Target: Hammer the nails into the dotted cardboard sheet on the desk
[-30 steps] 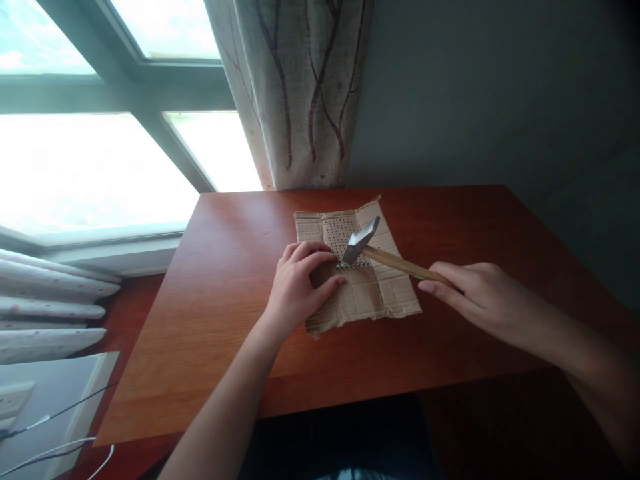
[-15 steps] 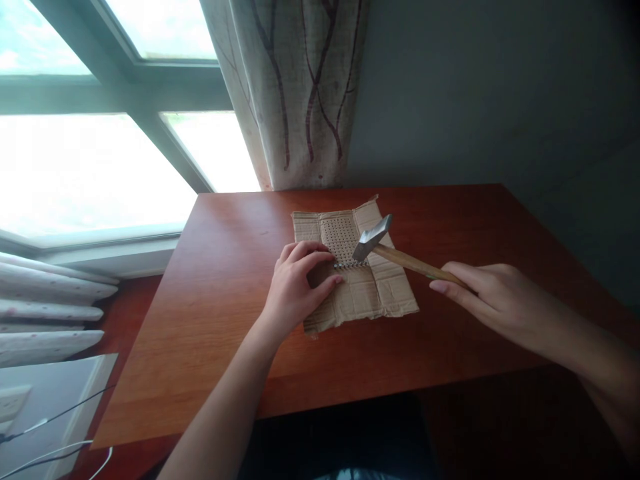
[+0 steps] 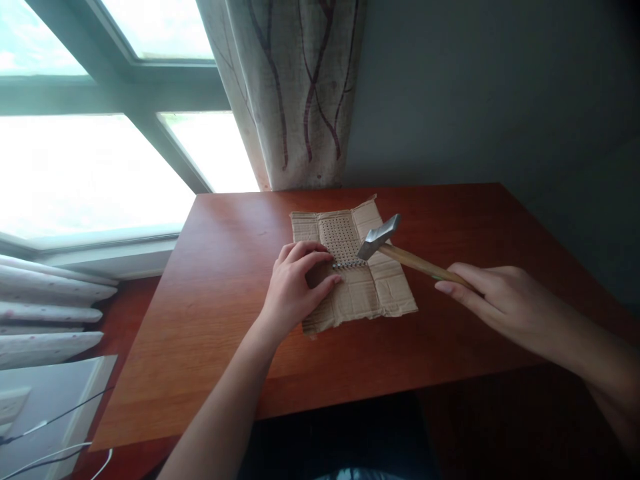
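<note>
A creased piece of brown cardboard (image 3: 395,290) lies on the wooden table, with a grid of small dark holes (image 3: 340,233) in its middle part. Along the near edge of that grid runs a row of small shiny metal pieces (image 3: 350,265), too small to name. My left hand (image 3: 300,273) rests on the cardboard's left side, thumb and fingers apart around the left end of the row. My right hand (image 3: 487,290) grips the wooden handle of a hammer (image 3: 379,237). Its metal head appears above the right end of the row, tilted.
The reddish-brown table (image 3: 215,320) reaches back to a patterned curtain (image 3: 305,87) and a grey wall (image 3: 440,100). Bright windows (image 3: 65,173) are on the left. Cables (image 3: 65,447) hang beside a wall socket (image 3: 13,403) at the lower left.
The hammer and my right hand have shifted slightly to the right, drawing the head away from the row's right end. My left hand keeps its place on the cardboard.
</note>
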`<move>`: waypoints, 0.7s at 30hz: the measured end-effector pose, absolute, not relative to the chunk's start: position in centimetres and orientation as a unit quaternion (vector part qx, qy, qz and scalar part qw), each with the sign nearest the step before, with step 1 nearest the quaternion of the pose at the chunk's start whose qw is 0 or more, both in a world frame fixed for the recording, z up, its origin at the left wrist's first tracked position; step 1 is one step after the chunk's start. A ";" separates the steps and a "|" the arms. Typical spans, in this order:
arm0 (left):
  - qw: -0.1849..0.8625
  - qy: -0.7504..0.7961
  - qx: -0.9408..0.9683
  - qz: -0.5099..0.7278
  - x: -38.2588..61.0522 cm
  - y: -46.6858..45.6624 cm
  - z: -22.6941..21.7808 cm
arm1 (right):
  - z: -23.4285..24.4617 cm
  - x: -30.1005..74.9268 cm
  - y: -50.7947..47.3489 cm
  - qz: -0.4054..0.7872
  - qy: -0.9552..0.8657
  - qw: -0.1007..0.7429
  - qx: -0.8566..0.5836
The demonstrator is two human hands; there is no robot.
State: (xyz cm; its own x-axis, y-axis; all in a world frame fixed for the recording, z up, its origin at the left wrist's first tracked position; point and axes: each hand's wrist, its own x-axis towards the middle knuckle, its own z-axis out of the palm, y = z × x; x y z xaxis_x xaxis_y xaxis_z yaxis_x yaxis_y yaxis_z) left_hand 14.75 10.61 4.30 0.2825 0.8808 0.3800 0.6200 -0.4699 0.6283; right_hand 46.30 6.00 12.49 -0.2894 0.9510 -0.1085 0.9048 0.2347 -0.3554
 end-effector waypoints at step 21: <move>0.179 0.479 0.780 0.360 14.7 10.7 4.0 | 10.7 46.8 5.3 0.239 -0.744 0.083 -0.619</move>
State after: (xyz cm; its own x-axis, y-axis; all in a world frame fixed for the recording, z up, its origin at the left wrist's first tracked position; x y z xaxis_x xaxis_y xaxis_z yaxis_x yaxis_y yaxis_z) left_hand 14.71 10.66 4.04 0.2814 0.8769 0.3897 0.6191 -0.4762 0.6245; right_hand 46.77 5.31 10.70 -0.2200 0.9602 -0.1723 0.8809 0.1197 -0.4579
